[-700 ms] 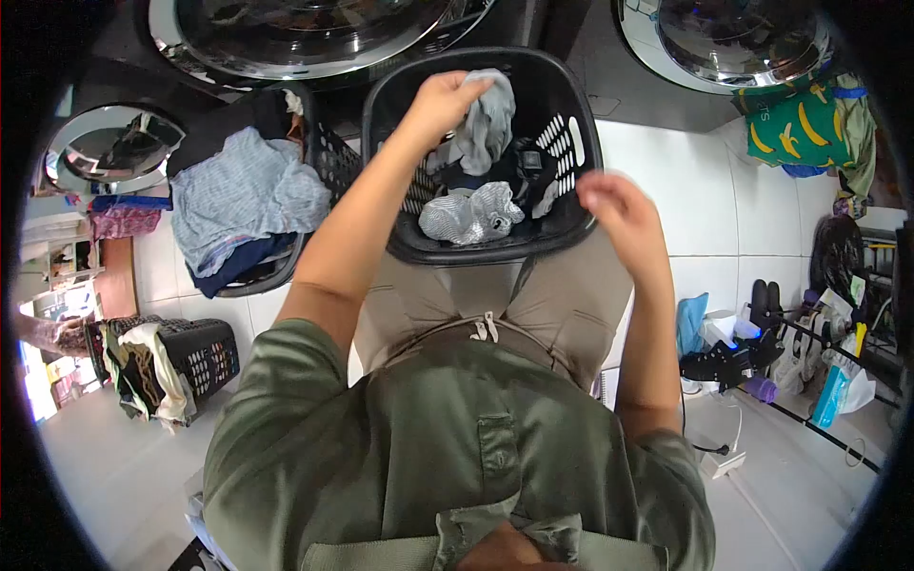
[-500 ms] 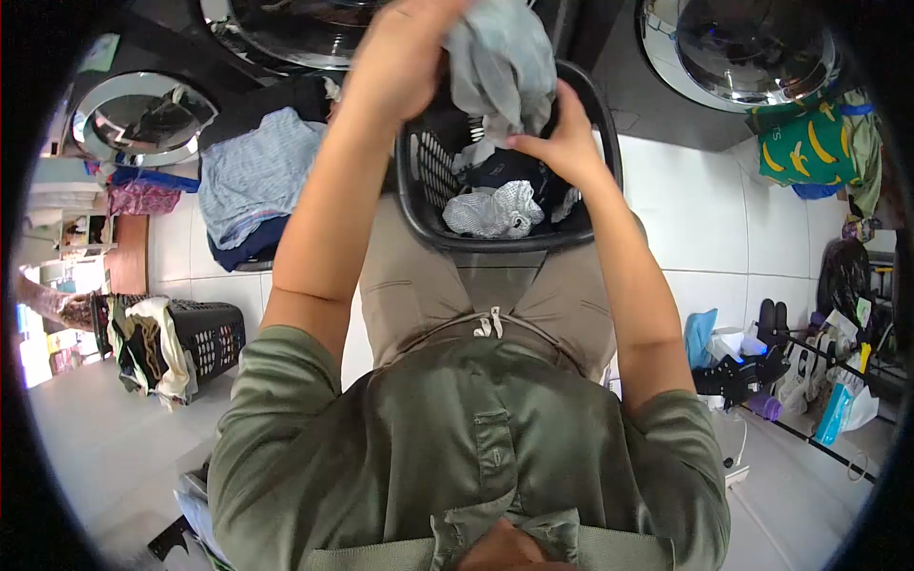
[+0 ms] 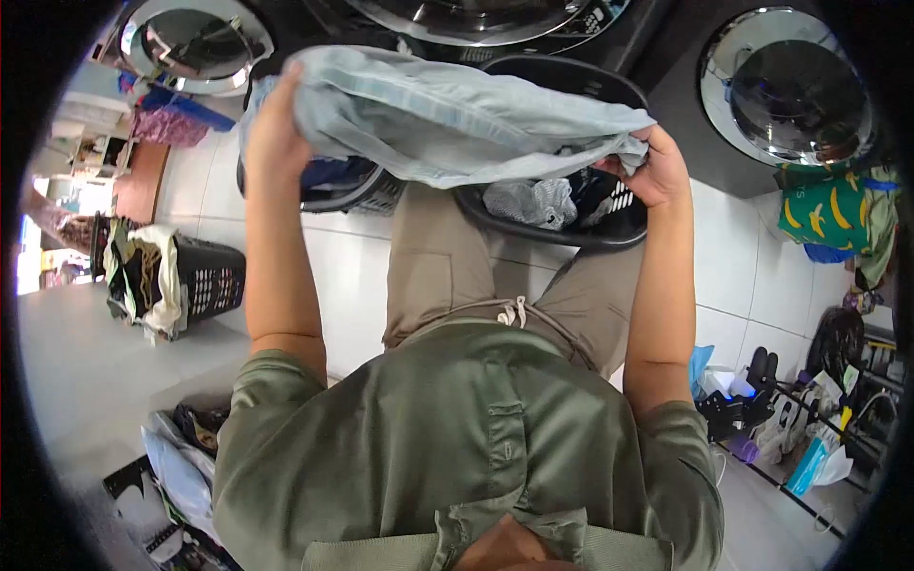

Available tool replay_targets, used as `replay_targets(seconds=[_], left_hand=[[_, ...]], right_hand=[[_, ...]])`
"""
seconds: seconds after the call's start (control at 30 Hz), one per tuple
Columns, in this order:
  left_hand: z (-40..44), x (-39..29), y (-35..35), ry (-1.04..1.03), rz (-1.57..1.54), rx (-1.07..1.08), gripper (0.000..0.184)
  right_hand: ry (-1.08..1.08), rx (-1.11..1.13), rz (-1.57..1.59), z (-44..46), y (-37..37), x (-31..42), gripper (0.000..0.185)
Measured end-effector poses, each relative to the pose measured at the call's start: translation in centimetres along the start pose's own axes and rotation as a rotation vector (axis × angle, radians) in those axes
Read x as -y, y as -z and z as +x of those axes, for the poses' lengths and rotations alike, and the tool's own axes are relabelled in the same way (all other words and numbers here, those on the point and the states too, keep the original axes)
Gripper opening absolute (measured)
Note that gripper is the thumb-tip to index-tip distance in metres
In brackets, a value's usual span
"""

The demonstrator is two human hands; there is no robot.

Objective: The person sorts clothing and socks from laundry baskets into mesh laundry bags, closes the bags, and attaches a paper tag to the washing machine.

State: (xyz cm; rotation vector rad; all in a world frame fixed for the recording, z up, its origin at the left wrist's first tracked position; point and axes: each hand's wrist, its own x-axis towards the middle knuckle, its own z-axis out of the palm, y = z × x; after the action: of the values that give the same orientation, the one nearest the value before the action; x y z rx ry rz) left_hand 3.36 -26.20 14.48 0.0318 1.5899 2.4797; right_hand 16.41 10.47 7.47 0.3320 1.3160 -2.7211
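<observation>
Basically, pale grey-blue garment [image 3: 457, 109] was held stretched out sideways, partly over black basket [image 3: 609, 237] — right hand [image 3: 661, 173] pinching one end between thumb and fingers, left hand [image 3: 276, 136] gripping the opposite end, fingers closed but blurred — with patterned cloth [image 3: 535, 203] crumpled inside the basket.

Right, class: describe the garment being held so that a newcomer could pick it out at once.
Find the big round machine door at the top centre. Below it, stretched sideways between the left hand and right hand, is a pale grey-blue garment, partly hiding a black basket. Only it is held up; the patterned cloth in that basket lies crumpled.
</observation>
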Motion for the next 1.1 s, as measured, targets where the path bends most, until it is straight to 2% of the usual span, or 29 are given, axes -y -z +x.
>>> replay_targets(seconds=[0.03,0.07,0.1,0.13,0.17,0.2,0.23,0.27,0.33,0.4,0.47,0.53,0.57,0.6,0.67,0.7,0.73,0.8,0.87,0.9,0.93,1.0,1.07,1.1], left_hand=[[-0.6,2.4,0.6,-0.192,0.475,-0.099,0.032],[-1.2,4.8,1.2,-0.333,0.961,-0.297,0.039],[-2.6,6.9,1.7,-0.563,1.256,-0.254,0.043],[-3.0,8.9,2.7,-0.849,1.486,-0.053,0.04],[-3.8,10.3,2.8,-0.763,1.465,0.295,0.035],[-4.1,12.3,3.2,-0.769,1.478,0.548,0.029],[-4.4,13.7,3.3,-0.567,1.421,0.732,0.026],[-5.0,15.1,3.4,-0.615,1.59,0.738,0.027],[-5.9,14.2,1.7,-0.822,1.658,0.691,0.026],[-5.6,13.8,1.8,-0.854,1.691,0.743,0.022],[-5.2,13.8,2.3,-0.878,1.723,0.79,0.019],[-4.5,13.5,2.8,-0.865,1.813,0.849,0.022],[-4.3,13.5,2.8,-0.967,1.7,0.862,0.018],[-4.3,12.7,2.3,-0.974,1.711,0.847,0.018],[-4.9,10.9,1.1,-0.317,1.282,0.925,0.013],[-5.3,9.2,-0.1,0.052,0.977,0.946,0.016],[-5.9,7.4,-1.3,0.043,0.975,0.933,0.016],[-7.2,4.7,-2.7,0.374,0.717,1.166,0.038],[-8.0,4.2,-2.1,0.571,1.051,1.396,0.062],[-9.1,2.7,-2.5,0.541,1.342,1.448,0.072],[-9.3,1.1,-2.6,0.533,1.343,1.444,0.072],[-10.0,-1.3,-2.1,0.384,2.005,1.393,0.084],[-9.3,-3.3,-0.5,0.05,2.248,1.17,0.082],[-8.7,-3.7,0.6,-0.096,2.211,0.993,0.076]], right_hand=[[-0.041,-0.071,-0.195,0.5,0.7,-0.7,0.032],[-0.081,-0.14,-0.389,1.5,1.7,-2.0,0.031],[0.047,-0.32,-0.661,2.5,2.4,-4.1,0.027],[0.271,-0.396,-0.839,3.4,3.5,-7.2,0.024],[0.402,-0.33,-1.055,3.8,4.0,-9.7,0.024],[0.542,-0.257,-1.269,4.1,3.9,-11.1,0.023],[0.397,-0.123,-1.122,3.8,2.2,-11.9,0.023],[0.253,0.007,-0.974,3.1,-0.2,-12.9,0.022],[0.055,0.225,-0.955,2.4,-4.4,-14.3,0.022],[0.426,0.306,-1.198,2.6,-6.3,-16.9,0.023],[0.455,0.288,-1.306,2.4,-7.0,-17.6,0.021],[0.568,0.239,-1.733,2.7,-7.6,-17.3,0.019],[0.765,0.251,-1.663,3.4,-7.1,-17.4,0.016],[0.781,0.261,-1.663,3.6,-7.2,-16.3,0.016],[0.121,0.5,-1.104,3.3,-8.3,-12.2,0.02],[0.06,0.569,-0.955,2.4,-9.4,-9.7,0.023],[-0.009,0.633,-0.804,0.8,-10.6,-7.1,0.026],[-0.13,0.804,-0.672,-1.4,-11.8,-2.5,0.027],[-0.242,0.949,-0.651,-4.1,-13.0,1.4,0.029],[-0.326,0.979,-0.905,-4.8,-13.1,3.2,0.031],[-0.408,0.994,-1.162,-5.3,-12.8,4.6,0.035],[-0.326,0.842,-1.931,-6.6,-11.5,5.8,0.041],[-0.277,0.493,-2.427,-7.2,-8.7,5.9,0.043],[-0.075,0.423,-2.416,-7.3,-7.4,6.2,0.042]])
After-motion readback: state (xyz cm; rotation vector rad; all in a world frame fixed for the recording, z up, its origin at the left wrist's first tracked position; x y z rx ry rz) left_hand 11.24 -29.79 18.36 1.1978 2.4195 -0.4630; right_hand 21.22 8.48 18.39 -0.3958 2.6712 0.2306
